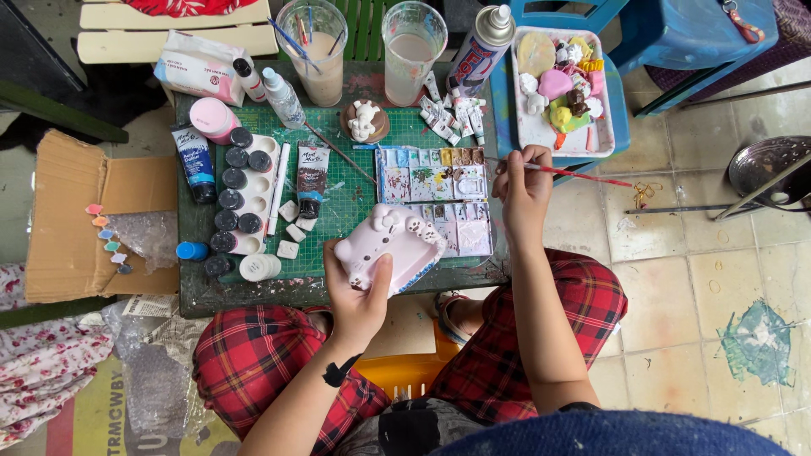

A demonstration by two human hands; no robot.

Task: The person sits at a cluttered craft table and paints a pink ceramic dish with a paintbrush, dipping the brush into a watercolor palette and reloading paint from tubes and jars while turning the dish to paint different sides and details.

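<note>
My red plaid trousers (pixel 270 355) fill the foreground. My left hand (pixel 359 300) has its fingers clamped on a pale pink plaster cat figure (pixel 393 241) (matte, rounded ears) over the green worktop (pixel 355 190). My right hand (pixel 524 190) pinches one thin red brush (pixel 574 173). Two plastic cups (pixel 411 51) hold cloudy water.

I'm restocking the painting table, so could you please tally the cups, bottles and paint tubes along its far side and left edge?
Clear plastic cups: 2
Spray can: 1
Small clear bottles: 2
Large paint tubes: 2
Total: 7
The small tubes beside the spray can are too jumbled to count.
</note>
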